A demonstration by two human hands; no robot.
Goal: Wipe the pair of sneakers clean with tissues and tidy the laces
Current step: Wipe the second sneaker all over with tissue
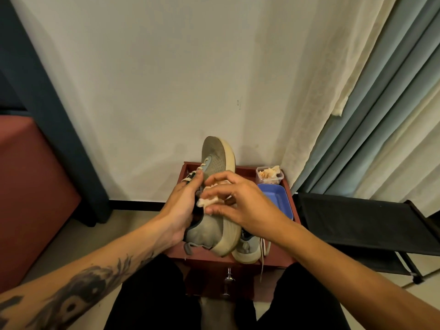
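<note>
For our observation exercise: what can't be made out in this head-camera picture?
- Head view: second sneaker, mostly hidden behind the held sneaker and right hand.
- Head view: tissue, largely covered by that hand.
- Head view: clear tub contents, too small to identify.

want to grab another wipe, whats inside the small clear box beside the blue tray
Crumpled whitish tissues fill the clear box, poking above its rim. Anything beneath them is covered.
</note>
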